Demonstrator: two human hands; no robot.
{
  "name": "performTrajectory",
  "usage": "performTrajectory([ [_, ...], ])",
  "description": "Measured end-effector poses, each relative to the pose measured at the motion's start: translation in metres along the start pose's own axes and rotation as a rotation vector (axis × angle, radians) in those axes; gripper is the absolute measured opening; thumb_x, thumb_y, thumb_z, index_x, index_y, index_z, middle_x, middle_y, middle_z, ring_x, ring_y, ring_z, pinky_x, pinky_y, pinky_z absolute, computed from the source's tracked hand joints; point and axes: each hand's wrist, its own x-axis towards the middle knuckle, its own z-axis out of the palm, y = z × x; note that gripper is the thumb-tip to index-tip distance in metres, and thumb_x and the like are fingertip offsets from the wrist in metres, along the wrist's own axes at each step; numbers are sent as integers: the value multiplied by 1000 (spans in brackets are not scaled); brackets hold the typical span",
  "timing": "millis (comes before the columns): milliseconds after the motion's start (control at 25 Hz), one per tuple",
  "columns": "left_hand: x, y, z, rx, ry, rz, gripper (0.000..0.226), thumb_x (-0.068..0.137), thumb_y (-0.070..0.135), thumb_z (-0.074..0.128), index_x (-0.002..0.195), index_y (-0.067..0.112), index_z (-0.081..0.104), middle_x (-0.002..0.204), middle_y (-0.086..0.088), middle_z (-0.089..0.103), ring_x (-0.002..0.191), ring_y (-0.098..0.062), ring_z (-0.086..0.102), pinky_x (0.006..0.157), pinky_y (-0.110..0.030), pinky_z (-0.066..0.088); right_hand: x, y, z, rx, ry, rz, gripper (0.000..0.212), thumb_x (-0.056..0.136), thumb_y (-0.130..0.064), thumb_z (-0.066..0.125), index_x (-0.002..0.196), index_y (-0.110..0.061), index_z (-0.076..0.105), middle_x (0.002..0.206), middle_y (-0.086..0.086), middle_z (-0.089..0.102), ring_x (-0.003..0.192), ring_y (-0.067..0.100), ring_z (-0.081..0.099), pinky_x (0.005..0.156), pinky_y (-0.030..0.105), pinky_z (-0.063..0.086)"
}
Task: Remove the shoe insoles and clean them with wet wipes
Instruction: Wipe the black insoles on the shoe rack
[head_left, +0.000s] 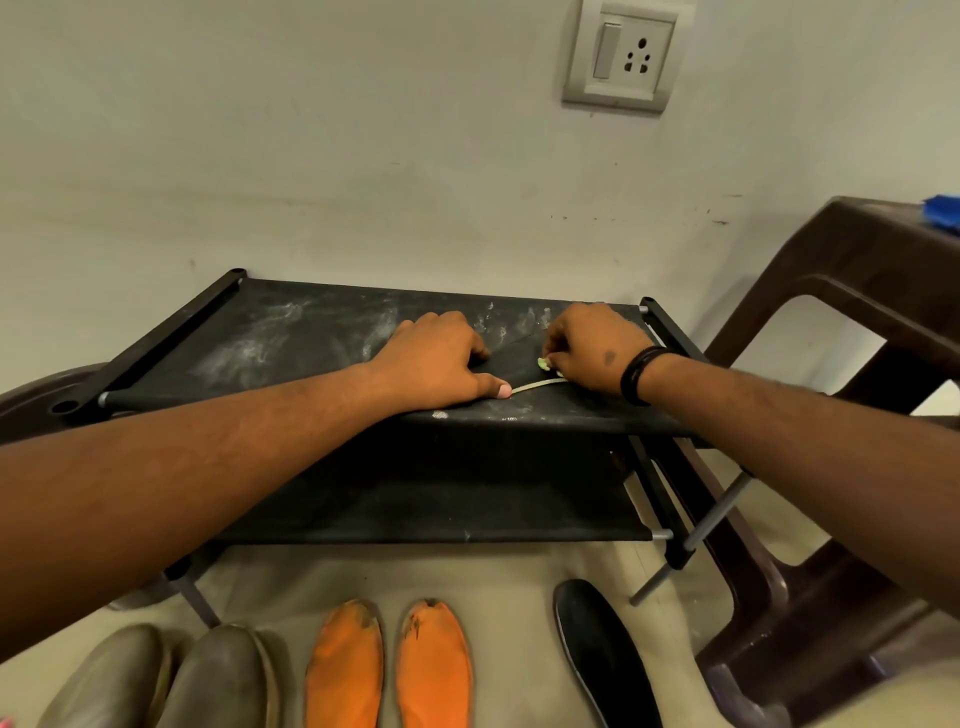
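Observation:
A dark insole (514, 370) with a pale edge lies on the top shelf of a black shoe rack (291, 332). My left hand (436, 361) rests on its left end, thumb stretched along the pale edge. My right hand (592, 348) pinches a small crumpled greenish wet wipe (543, 363) against the insole's right end. On the floor in front lie two orange insoles (345, 670) (434, 665) side by side and a black insole (597, 654) to their right. A pair of grey-olive shoes (171, 680) stands at the lower left.
The rack's fabric shelf is dusty with white marks and stands against a pale wall. A brown plastic chair (852, 322) stands close on the right, something blue (943, 210) on it. A wall socket (623, 54) is above. A lower rack shelf (426, 509) sits beneath.

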Motion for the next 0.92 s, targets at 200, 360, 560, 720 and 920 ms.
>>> performTrajectory([
  [200,-2,0,-1,-12,1,-4,64,78,75,61,119,27,72,108,4,63,107,-23,59,94,-46,48,2,-4,-2,87,-81,10,5,86,-17,71,85,-16,76,86,-2,73,81,12,68,75,27,56],
  [360,-2,1,-1,4,-9,6,64,78,76,59,117,27,73,106,4,62,106,-22,59,91,-43,47,2,-9,-1,29,-78,-12,4,86,-16,71,84,-15,75,84,-4,71,80,12,66,75,27,55],
  [560,-1,2,-1,-8,3,0,58,79,73,62,114,28,74,98,6,60,101,-22,59,86,-41,45,9,-14,1,-32,13,47,11,87,-14,67,78,-20,71,84,-1,71,83,19,67,77,33,56],
  [720,-2,-2,-2,-25,5,2,43,79,72,63,85,31,72,82,5,62,87,-20,61,80,-39,47,11,-28,7,97,-117,-55,8,86,-12,69,82,-17,74,85,-2,71,80,12,66,77,27,56],
  [920,-3,1,-2,14,-13,-9,56,79,73,60,102,24,75,94,2,60,94,-21,58,78,-37,42,17,-21,8,75,-62,-25,6,87,-14,68,87,-14,74,90,1,73,83,15,67,80,30,56],
])
